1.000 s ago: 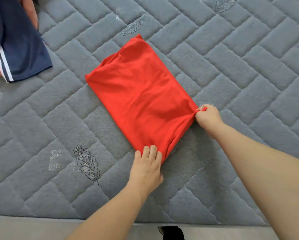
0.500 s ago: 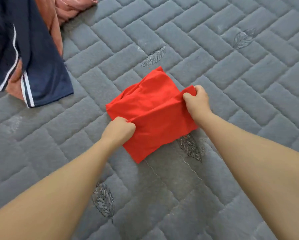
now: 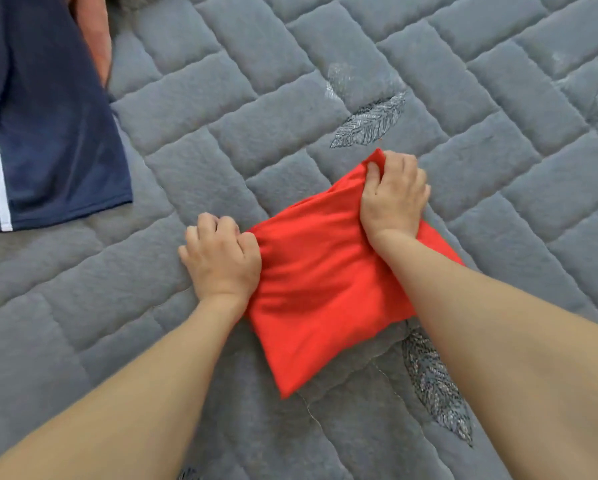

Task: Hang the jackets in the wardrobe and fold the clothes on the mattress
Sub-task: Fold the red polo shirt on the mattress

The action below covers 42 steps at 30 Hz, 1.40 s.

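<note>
Gripping red cloth (image 3: pixel 325 289), both fists curled

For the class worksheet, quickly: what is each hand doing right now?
Left hand: closed, gripping the red garment at its left edge.
Right hand: closed, gripping its far corner.

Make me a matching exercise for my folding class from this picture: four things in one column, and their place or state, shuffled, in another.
Things:
1. red garment
2. navy garment
3. left hand
4. right hand

Place or state:
A. grips the red cloth's far corner
B. lies at the upper left, white stripes on its edge
C. folded into a small rectangle on the grey mattress
D. grips the red cloth's left edge

Pairs: 1-C, 2-B, 3-D, 4-A
</note>
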Each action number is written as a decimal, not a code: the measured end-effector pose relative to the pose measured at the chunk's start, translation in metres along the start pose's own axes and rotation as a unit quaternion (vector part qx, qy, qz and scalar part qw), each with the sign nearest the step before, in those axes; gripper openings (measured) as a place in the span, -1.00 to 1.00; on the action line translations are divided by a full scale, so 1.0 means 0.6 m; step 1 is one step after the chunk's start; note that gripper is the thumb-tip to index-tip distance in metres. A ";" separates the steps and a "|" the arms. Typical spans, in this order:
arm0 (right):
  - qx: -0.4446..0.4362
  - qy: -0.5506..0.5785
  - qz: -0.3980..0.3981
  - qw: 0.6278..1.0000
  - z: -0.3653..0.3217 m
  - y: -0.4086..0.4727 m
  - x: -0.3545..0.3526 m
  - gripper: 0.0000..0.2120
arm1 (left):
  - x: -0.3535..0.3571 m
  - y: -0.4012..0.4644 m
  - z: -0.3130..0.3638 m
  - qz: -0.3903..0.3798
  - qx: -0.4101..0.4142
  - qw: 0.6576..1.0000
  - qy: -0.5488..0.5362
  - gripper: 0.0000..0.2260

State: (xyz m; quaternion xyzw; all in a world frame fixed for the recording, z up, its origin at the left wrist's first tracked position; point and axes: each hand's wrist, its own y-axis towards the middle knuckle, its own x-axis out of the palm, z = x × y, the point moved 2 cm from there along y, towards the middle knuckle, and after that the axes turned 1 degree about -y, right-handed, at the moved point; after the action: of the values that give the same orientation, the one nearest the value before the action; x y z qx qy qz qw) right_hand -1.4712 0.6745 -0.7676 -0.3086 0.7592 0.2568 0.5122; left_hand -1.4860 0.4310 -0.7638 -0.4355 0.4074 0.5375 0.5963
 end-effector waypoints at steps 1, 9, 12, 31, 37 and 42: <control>0.004 -0.012 0.018 1.000 -0.002 0.000 0.009 -0.67 | 0.008 0.002 -0.009 0.016 -0.010 1.000 -0.017 -0.67; 0.055 -0.053 0.031 0.997 -0.010 0.012 0.027 -0.64 | 0.018 0.011 -0.008 -0.017 -0.028 0.999 -0.025 -0.71; 0.053 -0.056 0.035 0.996 -0.011 0.018 0.033 -0.66 | 0.026 0.013 -0.007 -0.020 -0.013 1.000 -0.013 -0.63; 0.096 0.004 -0.066 0.993 0.007 -0.014 -0.023 -0.50 | 0.008 0.015 0.005 0.002 0.178 0.984 0.008 -0.63; 0.111 0.289 -0.087 0.947 0.082 -0.139 -0.185 -0.78 | -0.067 -0.047 0.079 -0.030 0.226 0.973 -0.033 -0.76; 0.212 0.353 0.014 0.911 0.218 -0.277 -0.343 -0.87 | -0.147 -0.168 0.226 -0.054 0.385 0.921 -0.012 -0.78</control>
State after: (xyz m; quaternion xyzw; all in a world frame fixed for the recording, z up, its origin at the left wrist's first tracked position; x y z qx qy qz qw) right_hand -1.2101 0.6963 -0.6319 -0.2522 0.9315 -0.0290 0.2606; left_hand -1.3910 0.5313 -0.6325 -0.1872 0.5517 0.3109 0.7510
